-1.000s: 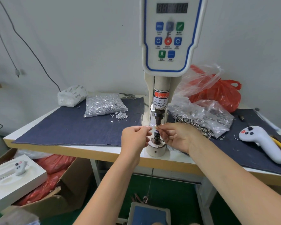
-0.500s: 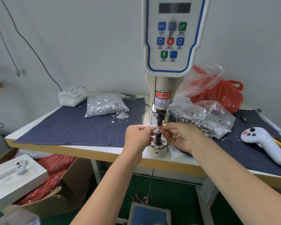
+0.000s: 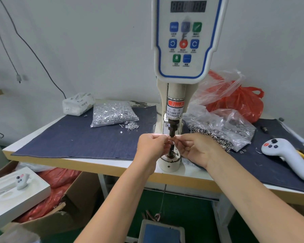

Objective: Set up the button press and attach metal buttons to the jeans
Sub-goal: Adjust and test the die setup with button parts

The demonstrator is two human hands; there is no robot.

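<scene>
- Head view: the press [image 3: 184, 50] stands at the table's [image 3: 112, 165] front edge, its punch [image 3: 172, 128] above the lower die [image 3: 171, 151].
- Left hand [image 3: 152, 146] and right hand [image 3: 195, 149] meet just under the punch tip, fingers curled in a pinch (what they pinch is too small to tell).
- Left on the denim [image 3: 68, 137] lies a bag of tacks [image 3: 112, 114]; right, a bag of buttons [image 3: 223, 130] and a white controller [image 3: 288, 158].

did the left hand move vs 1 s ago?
Barely. The left hand holds its place beside the press's round cream base, fingers pinched at the dark upper punch tip; the slight shift matches camera motion.
</scene>
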